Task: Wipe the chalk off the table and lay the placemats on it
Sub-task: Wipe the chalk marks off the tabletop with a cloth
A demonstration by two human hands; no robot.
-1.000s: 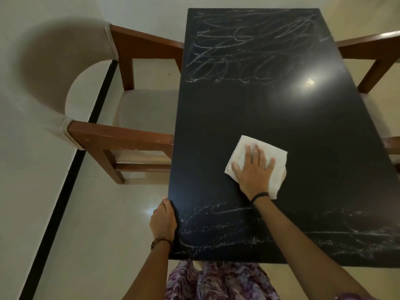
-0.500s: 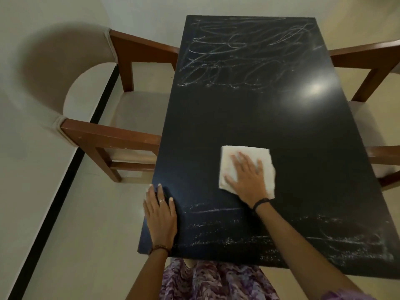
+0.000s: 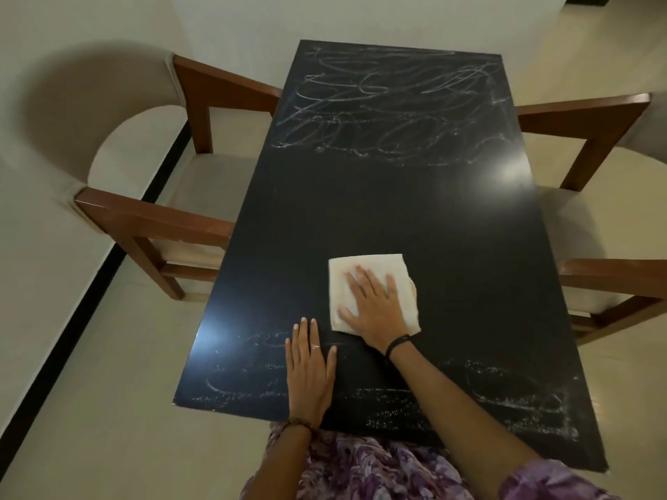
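A long black table [image 3: 451,229] runs away from me. White chalk scribbles [image 3: 389,102] cover its far end, and fainter chalk marks [image 3: 505,395] lie along its near edge; the middle band is dark and bare. A folded white cloth [image 3: 368,270] lies flat on the near middle. My right hand [image 3: 375,308] presses on the cloth with straight, spread fingers. My left hand [image 3: 310,369] rests flat on the table just left of it, fingers straight, a ring on one finger. No placemats are in view.
A wooden armchair with beige upholstery [image 3: 151,211] stands at the table's left side, and another armchair [image 3: 606,268] at its right. A black floor strip [image 3: 90,283] runs along the left wall. Pale floor surrounds the table.
My right hand has slid the cloth leftward and toward me. My left hand has left the table's near-left edge and now lies flat on the top, closer to the cloth.
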